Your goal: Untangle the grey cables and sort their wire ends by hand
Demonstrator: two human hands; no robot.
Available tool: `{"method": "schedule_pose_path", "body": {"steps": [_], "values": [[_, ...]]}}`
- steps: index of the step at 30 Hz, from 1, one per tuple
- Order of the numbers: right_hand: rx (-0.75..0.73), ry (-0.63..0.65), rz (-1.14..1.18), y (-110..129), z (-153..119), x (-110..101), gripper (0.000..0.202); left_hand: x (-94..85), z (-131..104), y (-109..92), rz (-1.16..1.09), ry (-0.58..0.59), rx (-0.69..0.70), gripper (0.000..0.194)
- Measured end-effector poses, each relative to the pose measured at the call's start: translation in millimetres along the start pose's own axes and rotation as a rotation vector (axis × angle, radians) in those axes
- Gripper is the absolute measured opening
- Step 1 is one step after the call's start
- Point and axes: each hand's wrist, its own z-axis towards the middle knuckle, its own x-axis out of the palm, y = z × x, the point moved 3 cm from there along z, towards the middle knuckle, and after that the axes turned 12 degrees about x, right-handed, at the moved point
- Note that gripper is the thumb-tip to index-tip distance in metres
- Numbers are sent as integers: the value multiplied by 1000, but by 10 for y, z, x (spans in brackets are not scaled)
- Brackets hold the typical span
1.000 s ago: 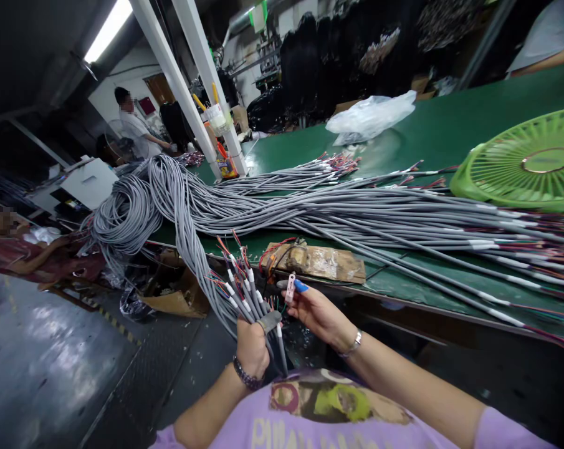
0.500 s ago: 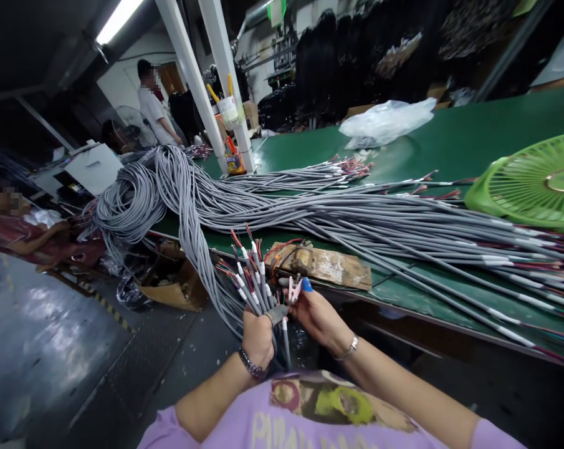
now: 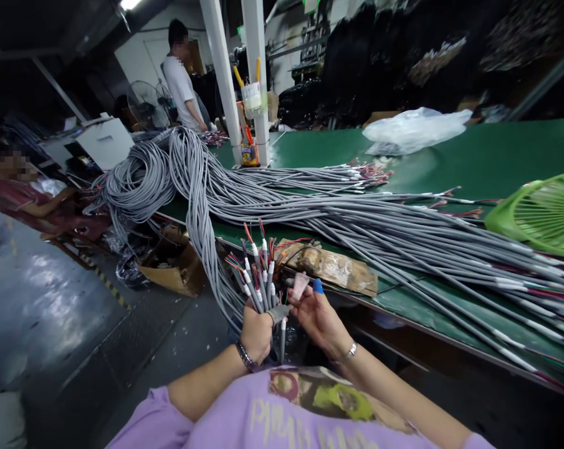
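Fingers of the left hand (image 3: pixel 257 333) wrap around smooth gray cables (image 3: pixel 258 300), whose white-banded, frayed ends fan upward near the frame's centre, while fingertips of the right hand (image 3: pixel 321 321) pinch a blurred pink clip (image 3: pixel 300 287) just beside them. Both hands show below the front edge of the glossy green table (image 3: pixel 510 149), near a rough wooden board (image 3: pixel 342 268); shiny floor (image 3: pixel 52 312) opens out at lower left, with flat tabletop running across the upper right.
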Motion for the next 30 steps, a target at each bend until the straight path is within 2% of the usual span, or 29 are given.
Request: {"method": "schedule_pose_path", "body": {"steps": [4, 8, 10, 14, 18, 22, 26, 30], "values": [[-17, 93, -132, -52, -177, -33, 46, -69, -33, -25, 44, 23, 37, 24], [-74, 10, -364, -39, -296, 10, 32, -71, -50, -52, 78, 89, 78, 19], [-88, -27, -400, -19, -304, 42, 29, -74, -53, -48, 88, 94, 82, 19], [9, -10, -247, -62, -260, 84, 27, -101, -60, -22, 72, 118, 93, 19], [162, 55, -125, -160, -217, 131, 28, -109, -72, -16, 15, 250, 26, 25], [142, 83, -62, -139, -162, 94, 26, -127, -57, -81, 30, 336, 34, 23], [176, 64, 154, -52, -75, -30, 27, -151, -11, -146, 62, 297, 116, 22], [168, 56, 121, 81, -9, -9, 30, -92, 39, -179, 50, 314, 139, 21]]}}
